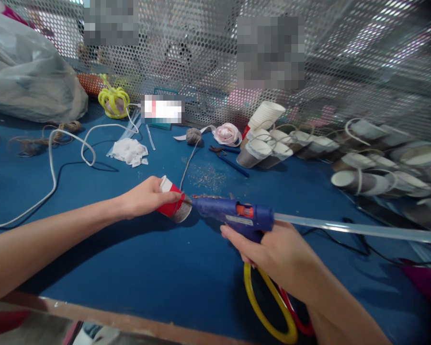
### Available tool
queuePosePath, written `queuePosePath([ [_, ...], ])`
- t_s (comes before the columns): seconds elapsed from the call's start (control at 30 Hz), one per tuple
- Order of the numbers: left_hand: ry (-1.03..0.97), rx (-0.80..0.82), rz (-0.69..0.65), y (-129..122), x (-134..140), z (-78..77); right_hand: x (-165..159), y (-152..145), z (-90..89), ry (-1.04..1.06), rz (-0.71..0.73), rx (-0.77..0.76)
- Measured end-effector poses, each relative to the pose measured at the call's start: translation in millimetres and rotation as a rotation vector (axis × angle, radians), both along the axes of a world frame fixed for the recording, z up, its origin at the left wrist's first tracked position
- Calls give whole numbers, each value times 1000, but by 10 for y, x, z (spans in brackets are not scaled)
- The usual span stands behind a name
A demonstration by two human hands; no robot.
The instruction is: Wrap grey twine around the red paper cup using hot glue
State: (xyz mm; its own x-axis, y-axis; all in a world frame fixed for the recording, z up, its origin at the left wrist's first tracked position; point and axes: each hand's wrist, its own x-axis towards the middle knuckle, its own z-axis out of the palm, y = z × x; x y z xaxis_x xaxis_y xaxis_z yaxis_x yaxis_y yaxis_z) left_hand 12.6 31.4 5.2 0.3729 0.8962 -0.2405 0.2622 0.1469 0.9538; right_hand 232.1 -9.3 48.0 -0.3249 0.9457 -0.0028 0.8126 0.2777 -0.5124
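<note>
My left hand (147, 196) is closed around a red and white paper cup (169, 207), which lies tilted with its base toward the right. Grey cord is wound round the base end. From there the cord (188, 164) runs up to a grey ball of cord (194, 136). My right hand (276, 251) grips a blue hot glue gun (233, 212), its nozzle at the cord-wrapped part of the cup; whether it touches, I cannot tell. A long clear glue stick (345, 227) sticks out of the gun's back. Below my right hand are scissors (251, 287) with yellow and red handles.
Cutting pliers (232, 163) lie beyond the gun, near a pink ribbon roll (227, 134). Stacked paper cups (266, 115) and several cord-wrapped cups (362, 182) stand at the right. White lace (130, 151), a white cable (52, 158) and a plastic bag (28, 72) are at the left.
</note>
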Motion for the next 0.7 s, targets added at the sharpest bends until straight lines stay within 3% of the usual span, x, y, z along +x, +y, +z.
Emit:
queuePosePath([
  [0.33,44,39,-36,-12,-12,-1,-79,-51,48,107,-138,-113],
  [0.7,19,18,-21,0,-10,-10,-63,-29,48,25,-104,-86],
])
